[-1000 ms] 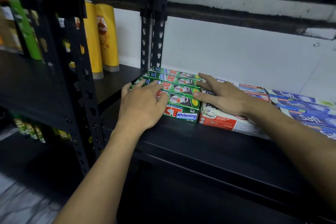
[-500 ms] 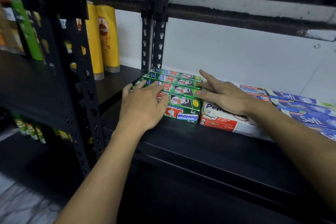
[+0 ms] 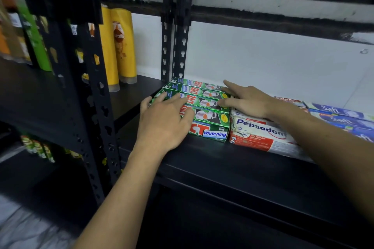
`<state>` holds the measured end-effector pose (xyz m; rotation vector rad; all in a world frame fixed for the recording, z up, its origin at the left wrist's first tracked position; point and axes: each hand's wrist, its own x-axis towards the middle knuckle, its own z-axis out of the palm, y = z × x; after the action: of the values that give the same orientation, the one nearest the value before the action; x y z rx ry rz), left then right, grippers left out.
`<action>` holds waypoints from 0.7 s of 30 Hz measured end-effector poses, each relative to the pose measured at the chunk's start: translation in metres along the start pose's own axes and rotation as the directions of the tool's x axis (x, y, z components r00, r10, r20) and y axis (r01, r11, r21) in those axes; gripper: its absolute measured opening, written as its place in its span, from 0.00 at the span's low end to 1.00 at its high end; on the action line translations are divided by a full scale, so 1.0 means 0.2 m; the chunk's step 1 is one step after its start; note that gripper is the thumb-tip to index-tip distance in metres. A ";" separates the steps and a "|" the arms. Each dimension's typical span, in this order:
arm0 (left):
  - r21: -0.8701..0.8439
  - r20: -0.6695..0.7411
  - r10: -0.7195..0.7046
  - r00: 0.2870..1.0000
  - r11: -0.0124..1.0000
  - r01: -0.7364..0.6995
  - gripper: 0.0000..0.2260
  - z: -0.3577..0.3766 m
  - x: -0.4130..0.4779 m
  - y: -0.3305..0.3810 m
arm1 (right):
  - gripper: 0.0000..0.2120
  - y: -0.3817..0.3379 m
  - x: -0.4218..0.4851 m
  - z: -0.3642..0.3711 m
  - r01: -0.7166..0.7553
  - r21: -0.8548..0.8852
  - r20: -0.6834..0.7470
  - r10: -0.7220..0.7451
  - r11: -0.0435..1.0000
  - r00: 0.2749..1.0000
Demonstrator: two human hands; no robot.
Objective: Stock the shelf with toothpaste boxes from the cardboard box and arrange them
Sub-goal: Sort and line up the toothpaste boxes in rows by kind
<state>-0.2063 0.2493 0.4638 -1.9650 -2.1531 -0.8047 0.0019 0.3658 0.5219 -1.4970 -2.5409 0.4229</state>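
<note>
Head cam, hands first: your left hand [image 3: 164, 125] lies palm-down on the green toothpaste boxes [image 3: 208, 115], fingers straight & spread over their left half, thumb along the front box. It presses; it grips nothing. Your right hand [image 3: 249, 101] is also flat, fingers stretched out & touching the right ends of the back boxes, w/ the wrist resting over the Pepsodent pack [image 3: 263, 133]. So the hands are apart, one at each end of the green row, neither clamped on anything.

Key relation: the green boxes lie flat on the shelf [image 3: 222, 168], side by side front to back, long axis running left-right, skewed slightly so the left ends sit farther back. Their right ends touch the Pepsodent pack; the left ends sit just beside the upright post [image 3: 178, 46]. Both hands are already on the row, so prob. the next move is a squeeze along that long axis to square the ends, left hand doing most of the push.

Farther out: blue Safi boxes [image 3: 340, 115] just right of the Pepsodent pack, yellow shampoo bottles [image 3: 123, 46] in the bay past the post. Cardboard box isn't in view, so can't tell how much stock is left.
</note>
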 end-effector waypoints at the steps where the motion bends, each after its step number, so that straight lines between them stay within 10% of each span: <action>1: 0.001 -0.001 -0.001 1.000 1.000 0.001 0.22 0.00 0.00 0.00 | 0.38 0.00 0.00 0.01 0.000 0.001 -0.006 0.000 1.000 1.000; 21: 0.036 0.005 0.019 1.000 0.999 -0.020 0.23 0.01 0.00 0.00 | 0.36 0.18 -0.65 -0.04 -0.014 -0.161 -0.226 -0.023 0.987 0.974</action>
<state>-0.2068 0.2508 0.4622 -1.9688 -2.1320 -0.7533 0.0976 0.2698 0.5188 -1.4948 -2.4449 0.0394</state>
